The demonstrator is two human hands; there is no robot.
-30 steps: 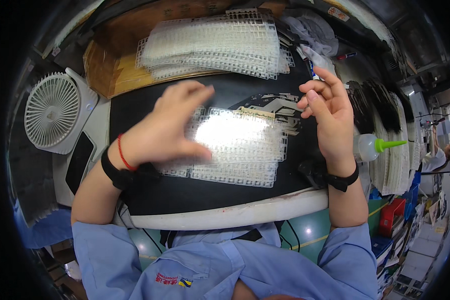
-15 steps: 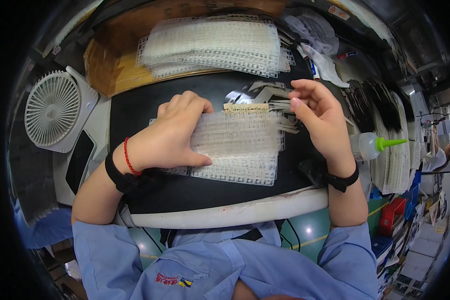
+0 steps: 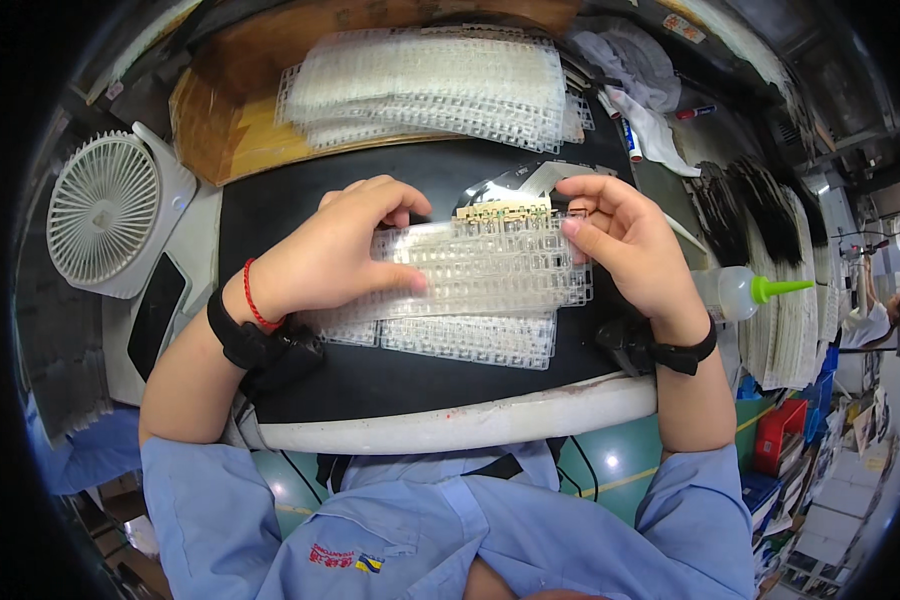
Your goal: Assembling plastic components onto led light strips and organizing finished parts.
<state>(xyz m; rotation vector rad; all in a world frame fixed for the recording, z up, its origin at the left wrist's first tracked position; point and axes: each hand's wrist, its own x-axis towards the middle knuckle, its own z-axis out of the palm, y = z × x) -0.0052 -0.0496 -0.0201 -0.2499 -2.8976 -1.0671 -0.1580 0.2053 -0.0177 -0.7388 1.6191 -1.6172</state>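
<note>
Black tabletop [image 3: 420, 392], translucent gridded sheets [image 3: 470, 342], wooden tray [image 3: 258, 128]

Grid sheets [image 3: 485, 268] between my left hand [image 3: 342, 250] and right hand [image 3: 628, 238], above counter [image 3: 270, 195]. Box [image 3: 202, 128] behind, stacked sheets [image 3: 420, 90] partly in it. Fan [image 3: 105, 217] far left, phone [image 3: 158, 312] beside it. Bottle [image 3: 732, 294] beside right hand.
</note>
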